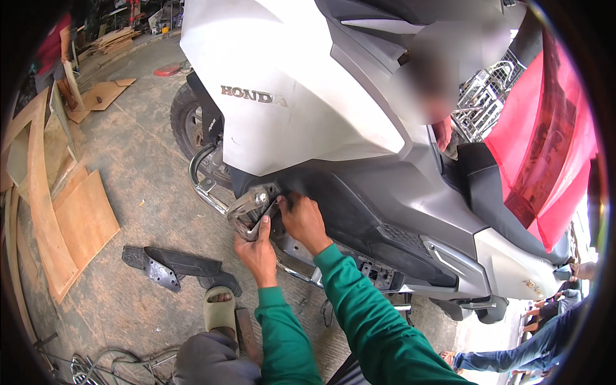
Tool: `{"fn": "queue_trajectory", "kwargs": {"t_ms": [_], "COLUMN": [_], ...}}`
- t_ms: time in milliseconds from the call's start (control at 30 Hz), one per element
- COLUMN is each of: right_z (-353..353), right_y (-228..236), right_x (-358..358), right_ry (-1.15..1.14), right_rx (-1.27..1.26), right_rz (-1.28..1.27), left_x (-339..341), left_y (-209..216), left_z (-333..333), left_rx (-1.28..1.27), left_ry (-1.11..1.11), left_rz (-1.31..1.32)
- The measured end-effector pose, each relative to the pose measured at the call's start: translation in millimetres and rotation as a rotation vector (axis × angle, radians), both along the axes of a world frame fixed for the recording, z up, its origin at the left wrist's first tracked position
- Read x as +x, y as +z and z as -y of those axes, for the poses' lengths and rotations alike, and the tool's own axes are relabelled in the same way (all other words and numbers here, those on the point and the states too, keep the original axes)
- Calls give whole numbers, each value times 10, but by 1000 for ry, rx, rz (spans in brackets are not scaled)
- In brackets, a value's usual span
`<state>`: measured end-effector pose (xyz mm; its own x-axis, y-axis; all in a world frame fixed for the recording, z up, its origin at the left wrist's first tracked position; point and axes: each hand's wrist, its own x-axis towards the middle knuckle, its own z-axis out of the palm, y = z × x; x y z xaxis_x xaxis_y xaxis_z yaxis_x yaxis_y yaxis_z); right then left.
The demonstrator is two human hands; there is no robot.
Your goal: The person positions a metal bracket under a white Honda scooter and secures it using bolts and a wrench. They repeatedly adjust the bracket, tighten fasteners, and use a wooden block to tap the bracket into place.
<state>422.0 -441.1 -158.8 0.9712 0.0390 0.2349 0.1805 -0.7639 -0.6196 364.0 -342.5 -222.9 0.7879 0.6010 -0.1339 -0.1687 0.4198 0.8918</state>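
A white and grey scooter (301, 135) stands in front of me, its front wheel to the left. Low on its side, a chrome crash bar (204, 183) curves out from under the white panel. My left hand (258, 253) holds a shiny bent metal piece (258, 224) against the bar's inner end, thumb on top. Close beside it, my right hand (307, 224) has its fingertips pinched together at the upper end of that metal piece, by the dark lower panel (343, 199). What lies between those fingertips is hidden.
Black plastic trim (192, 264) lies on the concrete floor near my sandalled foot (220, 311). Cut plywood sheets (83, 218) lean at left, where a person (54, 48) stands. A red translucent sheet (545, 147) hangs over the seat. Cables (128, 362) lie at lower left.
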Motion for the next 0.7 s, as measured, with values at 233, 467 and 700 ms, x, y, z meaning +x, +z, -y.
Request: {"fn": "queue_trajectory", "kwargs": {"t_ms": [233,467,700], "right_z": [-4,-5,76], "right_y": [-29,-17,5], "right_x": [56,-39,-64], "right_ry": [34,83,29], "right_rx": [-49,7,71], "right_rz": [-43,123,-39], "left_x": [0,2,95], "left_y": [-4,-57,-139], "left_z": [2,10,37], "left_rx": [-46,-57,-17], "left_ry": [-5,3,92], "left_rz": [17,27,156]}}
